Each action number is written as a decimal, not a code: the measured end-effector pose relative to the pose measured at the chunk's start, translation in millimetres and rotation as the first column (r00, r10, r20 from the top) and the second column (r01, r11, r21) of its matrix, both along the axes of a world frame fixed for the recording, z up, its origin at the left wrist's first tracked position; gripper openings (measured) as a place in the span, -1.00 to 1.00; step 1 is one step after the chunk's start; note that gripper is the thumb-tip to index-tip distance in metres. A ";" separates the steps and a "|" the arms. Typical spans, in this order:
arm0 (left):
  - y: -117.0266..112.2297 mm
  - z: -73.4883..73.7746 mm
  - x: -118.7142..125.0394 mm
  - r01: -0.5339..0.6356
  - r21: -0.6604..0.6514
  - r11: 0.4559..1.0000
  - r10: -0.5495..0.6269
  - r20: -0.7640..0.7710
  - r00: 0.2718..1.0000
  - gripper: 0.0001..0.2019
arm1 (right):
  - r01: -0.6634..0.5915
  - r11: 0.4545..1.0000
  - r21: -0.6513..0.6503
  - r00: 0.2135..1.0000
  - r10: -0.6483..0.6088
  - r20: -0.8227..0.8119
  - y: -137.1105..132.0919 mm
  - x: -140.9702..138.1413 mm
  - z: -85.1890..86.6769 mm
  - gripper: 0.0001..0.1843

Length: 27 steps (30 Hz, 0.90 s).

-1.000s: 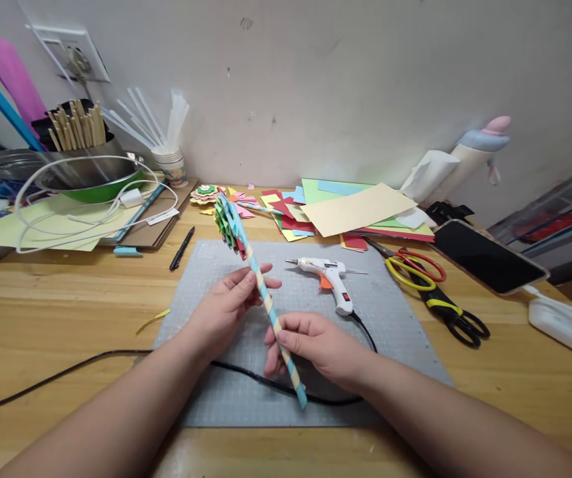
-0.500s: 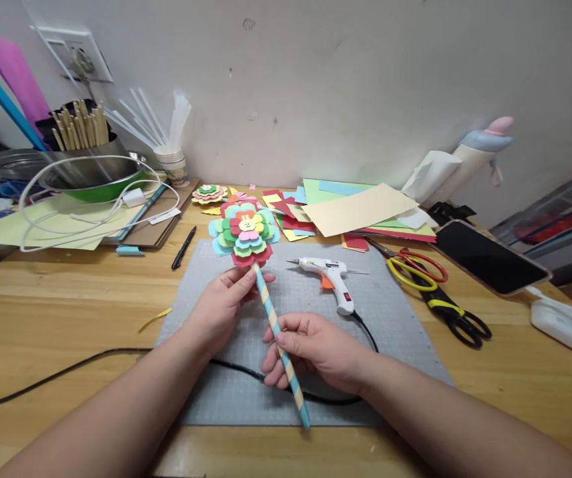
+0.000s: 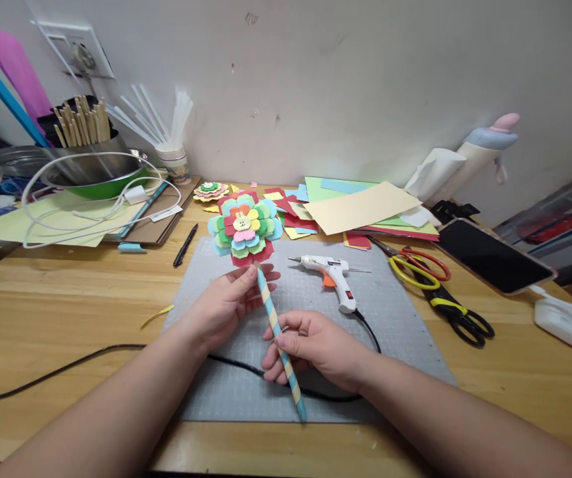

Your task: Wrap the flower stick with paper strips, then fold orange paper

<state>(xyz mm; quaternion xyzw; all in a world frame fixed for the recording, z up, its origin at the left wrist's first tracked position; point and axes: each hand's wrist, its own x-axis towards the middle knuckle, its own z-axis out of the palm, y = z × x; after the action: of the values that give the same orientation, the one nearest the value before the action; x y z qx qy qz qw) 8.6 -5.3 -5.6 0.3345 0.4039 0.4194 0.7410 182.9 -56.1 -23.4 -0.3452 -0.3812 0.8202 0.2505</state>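
Note:
A layered paper flower (image 3: 245, 228) in red, blue, green and yellow sits on top of a blue and cream striped stick (image 3: 279, 335), facing me above the grey cutting mat (image 3: 395, 345). My left hand (image 3: 226, 303) pinches the stick just below the flower. Lower down, my right hand (image 3: 310, 345) grips the same stick with fingers wrapped round it. The stick's lower end points toward the mat's front edge.
A white hot glue gun (image 3: 333, 275) lies on the mat, its black cord (image 3: 67, 368) trailing left. Scissors (image 3: 432, 282), a phone (image 3: 495, 255), coloured paper sheets (image 3: 360, 206), a pen (image 3: 185, 245), a second paper flower (image 3: 210, 190) and a green-rimmed bowl (image 3: 91, 176) lie around.
The stick was turned in my hands: a second ago the flower showed edge-on, now its face points toward me. Both hands have kept their hold.

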 end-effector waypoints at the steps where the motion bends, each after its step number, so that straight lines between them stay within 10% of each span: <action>1: -0.3 -0.6 0.1 0.005 -0.012 1.000 -0.005 -0.019 1.000 -0.65 | 0.002 1.000 0.003 1.000 -0.002 0.004 0.1 -0.1 -0.2 -0.59; 27: 2.4 -6.1 -3.8 -0.054 0.189 0.980 0.097 -0.227 0.969 -0.71 | -0.045 0.997 -0.057 0.997 0.041 -0.059 0.1 4.1 3.4 -0.66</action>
<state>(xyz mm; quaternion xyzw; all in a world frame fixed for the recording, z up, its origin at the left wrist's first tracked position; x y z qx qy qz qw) 4.8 -3.0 -11.7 0.4323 0.4615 0.4400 0.6376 187.0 -56.0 -20.0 -0.3202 -0.3570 0.8458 0.2336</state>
